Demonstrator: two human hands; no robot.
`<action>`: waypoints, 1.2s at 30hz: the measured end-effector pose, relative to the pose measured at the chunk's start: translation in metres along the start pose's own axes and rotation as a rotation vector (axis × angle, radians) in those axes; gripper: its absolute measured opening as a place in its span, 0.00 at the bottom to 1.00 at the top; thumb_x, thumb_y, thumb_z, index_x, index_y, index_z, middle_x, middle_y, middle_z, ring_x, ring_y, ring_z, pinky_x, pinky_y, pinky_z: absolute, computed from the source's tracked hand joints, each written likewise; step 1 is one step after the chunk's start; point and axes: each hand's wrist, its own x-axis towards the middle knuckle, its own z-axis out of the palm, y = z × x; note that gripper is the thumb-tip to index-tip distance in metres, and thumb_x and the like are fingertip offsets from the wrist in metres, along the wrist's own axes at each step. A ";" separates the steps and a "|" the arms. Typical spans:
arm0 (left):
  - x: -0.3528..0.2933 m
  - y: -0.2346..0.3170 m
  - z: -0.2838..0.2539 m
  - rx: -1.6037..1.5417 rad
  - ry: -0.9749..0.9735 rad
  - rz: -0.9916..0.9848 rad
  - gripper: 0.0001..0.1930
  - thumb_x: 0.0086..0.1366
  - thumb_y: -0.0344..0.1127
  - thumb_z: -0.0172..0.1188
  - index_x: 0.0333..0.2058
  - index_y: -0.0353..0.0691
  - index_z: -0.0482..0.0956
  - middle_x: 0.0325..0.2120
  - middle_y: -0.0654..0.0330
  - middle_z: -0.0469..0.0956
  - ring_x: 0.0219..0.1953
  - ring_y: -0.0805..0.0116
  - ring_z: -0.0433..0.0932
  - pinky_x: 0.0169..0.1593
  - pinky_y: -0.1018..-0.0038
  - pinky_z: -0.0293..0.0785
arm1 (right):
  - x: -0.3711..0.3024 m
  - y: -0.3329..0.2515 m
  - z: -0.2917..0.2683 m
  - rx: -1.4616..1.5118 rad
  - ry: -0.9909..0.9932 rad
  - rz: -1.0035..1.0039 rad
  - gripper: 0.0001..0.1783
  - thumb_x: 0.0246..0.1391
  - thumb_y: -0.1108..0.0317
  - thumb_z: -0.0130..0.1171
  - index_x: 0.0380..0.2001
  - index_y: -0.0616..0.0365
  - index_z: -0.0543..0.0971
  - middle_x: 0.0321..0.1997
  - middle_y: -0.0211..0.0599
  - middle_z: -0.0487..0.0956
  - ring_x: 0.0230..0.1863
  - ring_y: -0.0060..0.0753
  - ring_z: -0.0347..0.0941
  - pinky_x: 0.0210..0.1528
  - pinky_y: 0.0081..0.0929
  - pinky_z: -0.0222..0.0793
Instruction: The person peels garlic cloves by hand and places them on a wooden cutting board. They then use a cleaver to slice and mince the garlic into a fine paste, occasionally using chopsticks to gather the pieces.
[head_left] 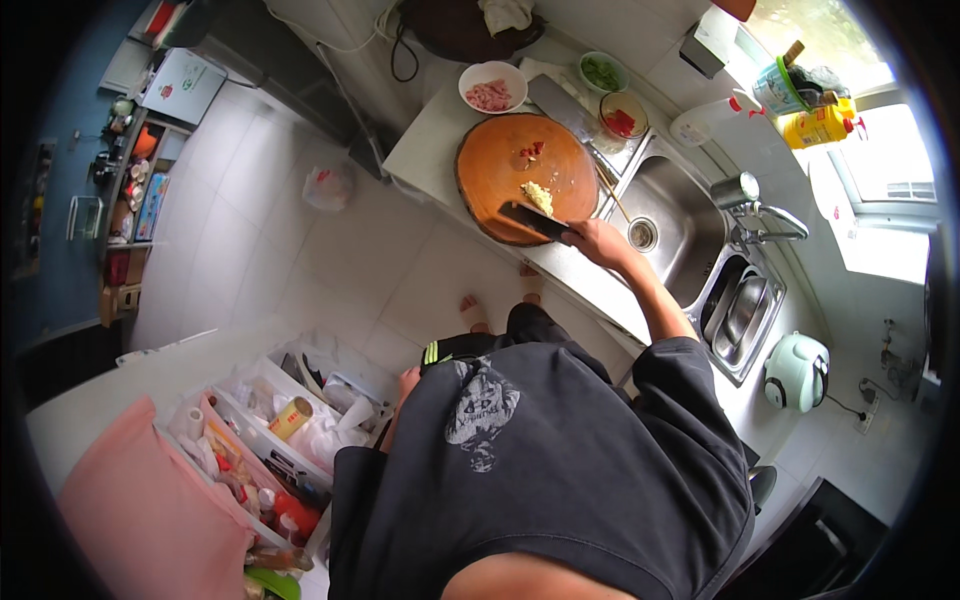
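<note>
My right hand (600,243) is closed round the handle of a kitchen knife (536,220). Its dark blade lies over the near edge of a round wooden chopping board (488,165). Right beside the blade is a small heap of pale minced garlic (538,197). Farther back on the board sit some chopped red pieces (531,151), perhaps chili. My left hand (408,381) hangs low at my left side, close to the open drawers; its fingers are mostly hidden behind my shirt and arm.
Behind the board stand bowls of sliced meat (492,89), chopped greens (602,73) and red pieces (621,122). Chopsticks (614,192) rest between board and sink (680,210). Open drawers (262,395) with bags and packages jut out at lower left. A plastic bag (328,187) lies on the floor.
</note>
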 end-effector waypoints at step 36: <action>0.257 0.085 -0.213 -0.639 -0.115 -0.473 0.12 0.73 0.39 0.56 0.44 0.39 0.84 0.35 0.62 0.84 0.34 0.72 0.82 0.34 0.74 0.76 | 0.004 -0.038 0.056 -0.195 0.716 0.527 0.20 0.62 0.72 0.61 0.57 0.51 0.83 0.33 0.42 0.75 0.37 0.50 0.77 0.39 0.45 0.75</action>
